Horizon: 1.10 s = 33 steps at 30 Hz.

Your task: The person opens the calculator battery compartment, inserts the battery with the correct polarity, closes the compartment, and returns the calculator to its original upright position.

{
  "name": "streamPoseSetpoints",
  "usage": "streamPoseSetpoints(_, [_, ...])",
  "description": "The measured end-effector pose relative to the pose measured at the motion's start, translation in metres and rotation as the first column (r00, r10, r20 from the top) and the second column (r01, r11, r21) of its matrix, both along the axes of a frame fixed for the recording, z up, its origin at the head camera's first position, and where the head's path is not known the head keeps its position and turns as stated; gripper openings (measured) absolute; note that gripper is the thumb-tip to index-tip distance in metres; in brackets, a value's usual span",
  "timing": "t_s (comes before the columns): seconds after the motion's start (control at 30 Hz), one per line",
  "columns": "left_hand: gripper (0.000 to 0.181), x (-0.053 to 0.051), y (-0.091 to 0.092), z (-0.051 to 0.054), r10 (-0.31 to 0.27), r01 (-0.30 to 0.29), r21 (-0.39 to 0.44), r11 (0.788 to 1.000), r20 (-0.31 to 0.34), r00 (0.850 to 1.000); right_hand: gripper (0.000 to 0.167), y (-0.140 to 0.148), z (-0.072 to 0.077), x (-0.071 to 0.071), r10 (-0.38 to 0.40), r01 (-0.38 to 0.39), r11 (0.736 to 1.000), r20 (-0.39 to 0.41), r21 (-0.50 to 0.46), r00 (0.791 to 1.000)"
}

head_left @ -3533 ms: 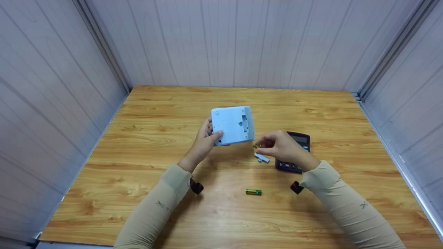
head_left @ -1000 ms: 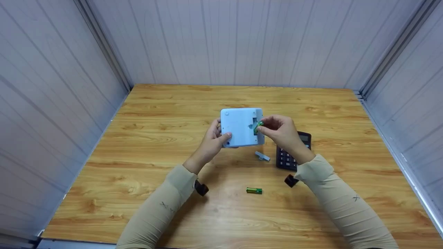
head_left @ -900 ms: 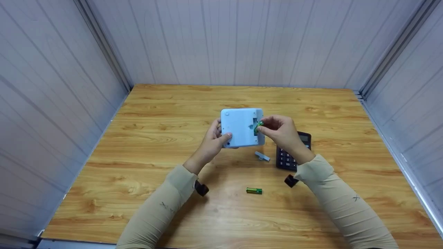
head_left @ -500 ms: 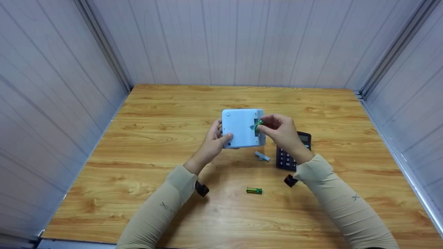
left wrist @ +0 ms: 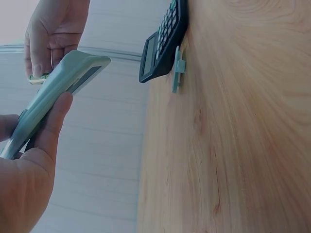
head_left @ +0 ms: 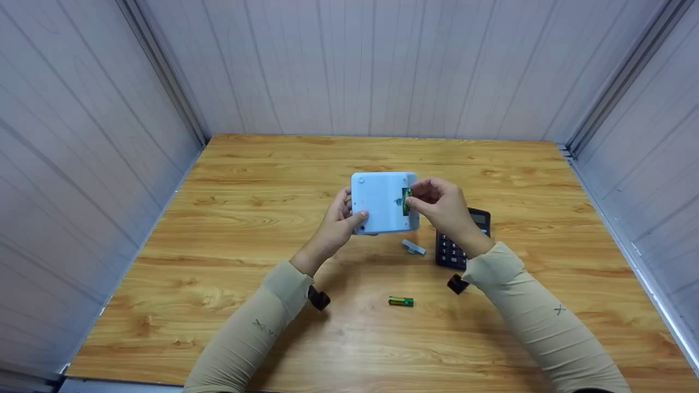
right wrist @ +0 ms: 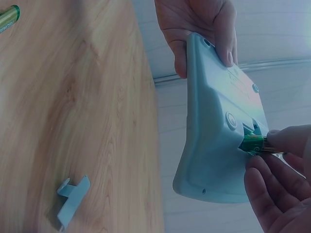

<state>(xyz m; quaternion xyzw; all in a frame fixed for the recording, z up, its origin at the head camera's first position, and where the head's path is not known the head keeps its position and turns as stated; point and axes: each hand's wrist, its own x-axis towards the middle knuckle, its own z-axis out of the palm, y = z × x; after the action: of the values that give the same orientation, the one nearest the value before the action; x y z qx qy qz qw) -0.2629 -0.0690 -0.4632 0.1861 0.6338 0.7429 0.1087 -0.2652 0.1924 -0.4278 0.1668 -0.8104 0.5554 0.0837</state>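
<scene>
My left hand (head_left: 337, 221) grips a light blue calculator (head_left: 377, 202) above the table, its back facing me and its battery slot uncovered. The thumb lies on the back, while the other fingers are behind it. A green and gold battery (right wrist: 253, 144) is pinched by my right hand (head_left: 439, 204) at the slot. One end of this battery sits inside the slot, as the right wrist view shows. Below the calculator, the small blue battery cover (head_left: 414, 247) lies on the table. A second green battery (head_left: 401, 301) rests nearer the front.
A dark calculator (head_left: 453, 248) lies on the wooden table (head_left: 246, 229) under my right wrist, partly hidden by it. Pale panel walls (head_left: 349, 65) enclose the table at the back and both sides. A black wrist camera (head_left: 318, 298) juts from the left sleeve.
Since the earliest frame, the right hand has brought its battery up to the slot and the calculator has moved right. Over the last second the battery has tilted closer in line with the slot.
</scene>
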Motion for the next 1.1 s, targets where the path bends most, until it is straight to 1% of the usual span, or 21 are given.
streamPoseSetpoints(0.2, [0.048, 0.001, 0.0, -0.001, 0.001, -0.001, -0.016, 1.0, -0.008, 1.0, 0.019, 0.0, -0.002, -0.001, -0.002, 0.002, 1.0, 0.011, -0.014, 1.0])
streamPoseSetpoints(0.43, [0.05, 0.002, -0.001, -0.001, 0.015, -0.015, -0.032, 0.999, -0.005, 1.0, 0.02, 0.0, -0.002, -0.004, -0.022, 0.024, 0.998, 0.056, -0.052, 0.998])
streamPoseSetpoints(0.57, [0.051, 0.003, -0.001, -0.002, 0.013, -0.013, -0.036, 0.999, -0.009, 1.0, 0.021, 0.0, -0.001, -0.007, -0.019, 0.028, 0.996, 0.107, -0.085, 0.994])
streamPoseSetpoints(0.67, [0.052, 0.003, -0.001, -0.002, 0.007, -0.007, -0.037, 0.999, -0.013, 1.0, 0.022, 0.001, 0.0, -0.008, -0.018, 0.036, 0.994, 0.173, -0.099, 0.985])
streamPoseSetpoints(0.73, [0.052, 0.003, -0.001, -0.002, 0.007, -0.008, -0.039, 0.999, -0.014, 1.0, 0.026, 0.001, 0.0, -0.008, -0.028, 0.048, 0.995, 0.224, -0.085, 0.974])
streamPoseSetpoints(0.8, [0.053, 0.003, -0.001, -0.003, 0.009, -0.009, -0.039, 0.999, -0.015, 1.0, 0.033, 0.001, 0.001, -0.009, -0.043, 0.068, 0.995, 0.278, -0.078, 0.959])
streamPoseSetpoints(0.9, [0.053, 0.003, -0.001, -0.003, 0.009, -0.009, -0.036, 0.999, -0.017, 1.0, 0.05, 0.002, 0.002, -0.01, -0.062, 0.085, 0.995, 0.359, -0.051, 0.931])
streamPoseSetpoints(1.03, [0.053, 0.004, -0.001, -0.003, 0.009, -0.01, -0.033, 0.999, -0.026, 1.0, 0.069, 0.004, 0.002, -0.013, -0.029, 0.063, 0.996, 0.455, -0.06, 0.89])
streamPoseSetpoints(1.1, [0.053, 0.004, -0.002, -0.002, 0.012, -0.013, -0.032, 0.999, -0.029, 0.999, 0.073, 0.004, 0.001, -0.014, 0.001, 0.041, 0.996, 0.492, -0.074, 0.87])
